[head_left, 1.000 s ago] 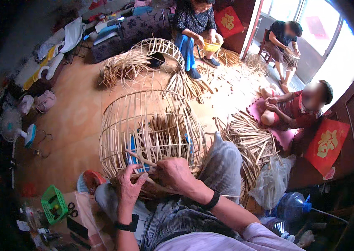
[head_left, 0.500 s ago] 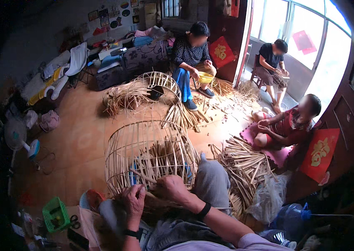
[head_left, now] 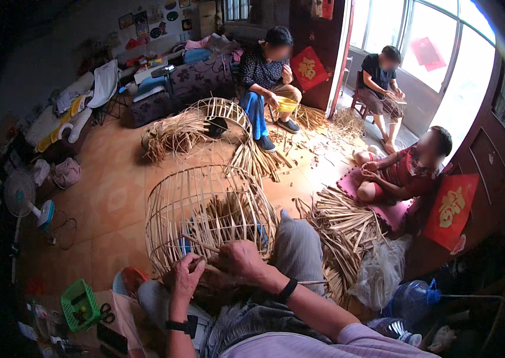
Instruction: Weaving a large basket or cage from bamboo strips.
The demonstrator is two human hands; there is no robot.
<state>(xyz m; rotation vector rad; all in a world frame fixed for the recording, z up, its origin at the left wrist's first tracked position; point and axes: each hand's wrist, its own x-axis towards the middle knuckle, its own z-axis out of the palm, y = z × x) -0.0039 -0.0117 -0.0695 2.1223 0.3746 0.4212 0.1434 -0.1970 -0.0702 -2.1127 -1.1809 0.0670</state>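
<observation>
A large open-work basket (head_left: pixel 211 179) of pale, thin strips stands between my knees, its bars widely spaced. My right hand (head_left: pixel 243 261) is closed at the near side of the basket around a dry, flat strip (head_left: pixel 200 243), whose end sticks out to the upper left. Just left of it, my left hand (head_left: pixel 184 278) has thumb and fingers pinched together by the near rim; what lies between them is too small to make out. Through the bars, a bunch of dry strips (head_left: pixel 228 210) and bits of blue show.
Loose strips (head_left: pixel 348 232) lie to the right, beside a clear plastic bag (head_left: pixel 380 277). Scissors (head_left: pixel 107 313) and a green basket (head_left: pixel 79 305) are at lower left. Another frame (head_left: pixel 220 108) lies farther off. Three people sit nearby; one holds a yellow bowl-shaped thing (head_left: pixel 287 105).
My hands stay close together at the near rim, with the left slightly lower and turned. The view has shifted a little. The seated person at the back has raised one hand toward the head.
</observation>
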